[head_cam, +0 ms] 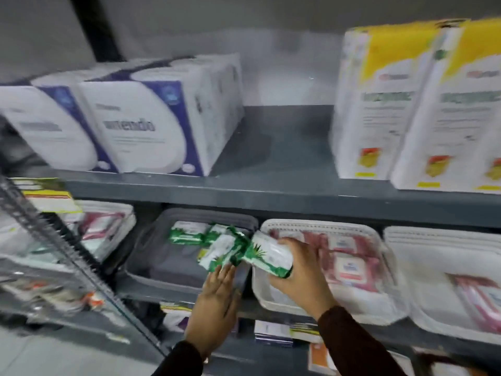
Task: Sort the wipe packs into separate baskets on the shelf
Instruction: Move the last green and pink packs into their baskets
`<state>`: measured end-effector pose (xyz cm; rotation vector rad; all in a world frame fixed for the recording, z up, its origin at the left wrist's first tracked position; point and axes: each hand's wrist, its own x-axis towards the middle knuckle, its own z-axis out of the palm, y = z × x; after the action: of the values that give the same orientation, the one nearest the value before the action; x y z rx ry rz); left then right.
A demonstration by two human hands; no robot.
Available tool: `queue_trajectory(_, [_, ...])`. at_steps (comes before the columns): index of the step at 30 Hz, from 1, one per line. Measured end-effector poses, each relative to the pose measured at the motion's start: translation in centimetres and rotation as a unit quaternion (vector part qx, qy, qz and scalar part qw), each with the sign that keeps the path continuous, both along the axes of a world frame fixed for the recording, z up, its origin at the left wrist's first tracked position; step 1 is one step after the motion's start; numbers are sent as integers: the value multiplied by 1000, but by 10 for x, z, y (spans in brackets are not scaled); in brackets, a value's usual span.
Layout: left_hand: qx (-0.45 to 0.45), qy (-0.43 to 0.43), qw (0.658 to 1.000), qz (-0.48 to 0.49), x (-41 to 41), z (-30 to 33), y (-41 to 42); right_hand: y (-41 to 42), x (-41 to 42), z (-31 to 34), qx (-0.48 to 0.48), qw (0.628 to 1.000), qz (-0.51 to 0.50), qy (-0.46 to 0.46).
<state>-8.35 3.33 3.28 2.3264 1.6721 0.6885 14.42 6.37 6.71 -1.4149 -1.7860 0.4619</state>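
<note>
Green wipe pack in right hand; label seemingly unreadable.

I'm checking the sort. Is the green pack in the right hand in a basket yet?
Not yet. The right hand holds the green pack above the gap between the grey basket and the white basket.

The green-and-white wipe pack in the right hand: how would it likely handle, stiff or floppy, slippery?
The green-and-white soft plastic wipe pack is probably pliable: its outline looks rounded under the right hand. The glossy film suggests some slipperiness, so a wrapping grip suits it. Likely light, since one hand lifts it above the white basket.
</note>
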Motion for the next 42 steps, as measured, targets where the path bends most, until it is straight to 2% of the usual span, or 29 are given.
queue_trajectory(4, [-19, 12, 999, 31, -68, -11, -1, 43, -87, 3, 1, 993, 97, -73])
queue_trajectory(8, [-8, 30, 999, 12, -112, -15, 5, 89, -162, -1, 8, 978, 157, -136])
queue_trajectory(10, [6, 41, 999, -10, -123, -19, 9, 111, -190, -9, 25, 972, 164, -165])
queue_trajectory(12, [18, 50, 998, -30, -129, -22, 10, 127, -211, -22, 43, 956, 156, -243])
queue_trajectory(15, [20, 49, 998, -40, -132, -23, 9, 131, -225, -41, -13, 932, 129, -338])
queue_trajectory(18, [17, 27, 998, -47, -131, -20, 10, 120, -225, -46, -30, 942, 93, -320])
queue_trajectory(20, [24, 11, 997, -66, -122, -18, 12, 107, -214, -38, -34, 959, 67, -275])
queue_trajectory(23, [47, -17, 992, -118, -95, -15, 13, 83, -170, -25, 28, 987, -36, -153])
queue_trajectory(26, [69, -40, 982, -173, -46, -11, 12, 52, -98, -14, 78, 987, -124, -65])
queue_trajectory(30, [86, -44, 963, -252, 41, -3, 7, 7, 20, -12, 73, 962, -259, -52])
queue_trajectory(33, [86, -36, 952, -290, 95, -6, -1, -28, 109, -19, 50, 925, -369, -73])
queue_trajectory(35, [85, -13, 952, -295, 127, -10, -5, -49, 171, -23, 8, 896, -437, -79])
queue_trajectory(37, [86, 6, 950, -299, 152, -20, -9, -63, 232, -28, -74, 867, -484, -89])
queue_trajectory(40, [75, 40, 949, -303, 179, -34, -17, -73, 296, -34, -229, 826, -502, -112])
queue_trajectory(42, [70, 53, 950, -300, 195, -38, -22, -71, 320, -39, -294, 802, -504, -128])
